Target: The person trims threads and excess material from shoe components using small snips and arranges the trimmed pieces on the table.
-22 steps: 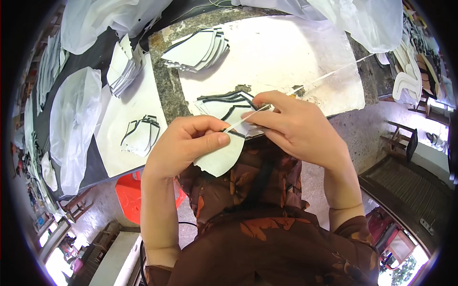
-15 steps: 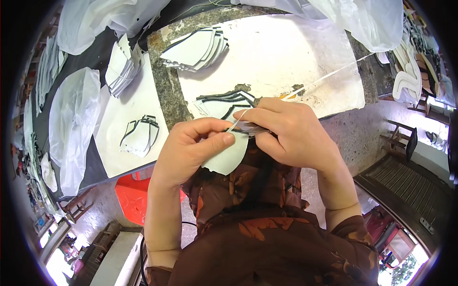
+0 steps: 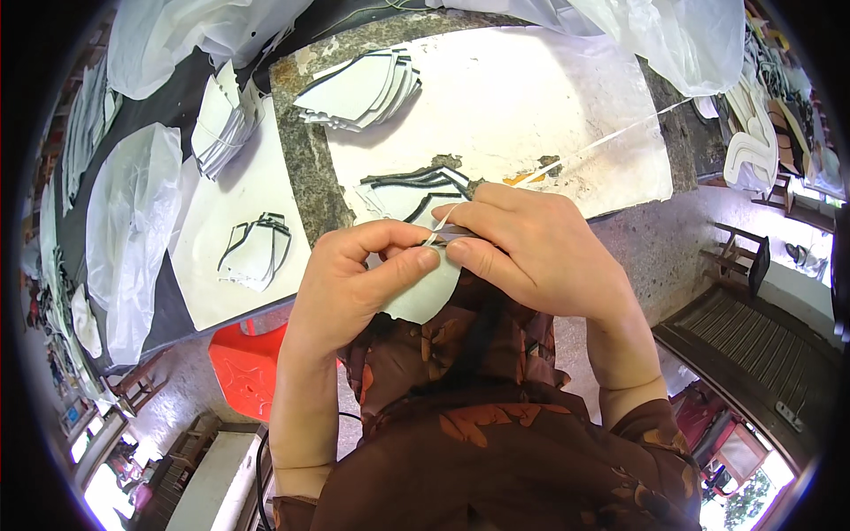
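My left hand (image 3: 354, 279) pinches the upper edge of a pale, curved cut piece (image 3: 421, 299) between thumb and forefinger. The piece hangs below the fingertips, in front of my lap. My right hand (image 3: 553, 252) is closed close beside it, thumb and fingers gripping a narrow white tape (image 3: 611, 138) at the same edge. From the upper right the tape runs across the board and under my right hand. A bit of grey metal blade (image 3: 454, 232) shows between the fingertips; the rest of that tool is hidden. Dark-edged pale pieces (image 3: 416, 188) lie just beyond my hands.
A stack of cut pieces (image 3: 363, 93) sits on the white board (image 3: 531, 97). To the left are a tied bundle (image 3: 221, 128), a small pile (image 3: 255, 257) and a plastic bag (image 3: 133, 230). A red stool (image 3: 243, 372) stands below the table's left part.
My right thumb has moved left and up to the piece's edge, next to my left thumb. Less of the metal blade shows now. The left hand keeps its pinch.
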A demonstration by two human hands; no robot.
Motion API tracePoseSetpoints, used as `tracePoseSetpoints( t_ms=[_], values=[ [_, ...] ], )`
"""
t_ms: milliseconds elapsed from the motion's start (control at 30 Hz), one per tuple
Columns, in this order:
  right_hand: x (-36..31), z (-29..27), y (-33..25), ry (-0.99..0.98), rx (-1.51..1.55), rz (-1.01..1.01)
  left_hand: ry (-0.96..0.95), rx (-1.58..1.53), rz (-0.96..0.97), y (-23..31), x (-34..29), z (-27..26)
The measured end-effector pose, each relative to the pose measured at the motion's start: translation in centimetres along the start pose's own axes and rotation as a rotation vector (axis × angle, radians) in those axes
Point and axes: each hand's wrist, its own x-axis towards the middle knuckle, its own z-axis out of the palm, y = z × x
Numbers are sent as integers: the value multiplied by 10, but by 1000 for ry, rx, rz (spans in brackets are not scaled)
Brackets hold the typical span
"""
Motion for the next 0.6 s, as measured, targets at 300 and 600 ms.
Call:
tracePoseSetpoints(
  t_ms=[300,600],
  values=[
    [-5,-2,8,9,-12,1,78,-1,89,-8,7,9],
    [-1,-1,6,-54,-56,53,74,161,135,-1,7,9]
  ],
)
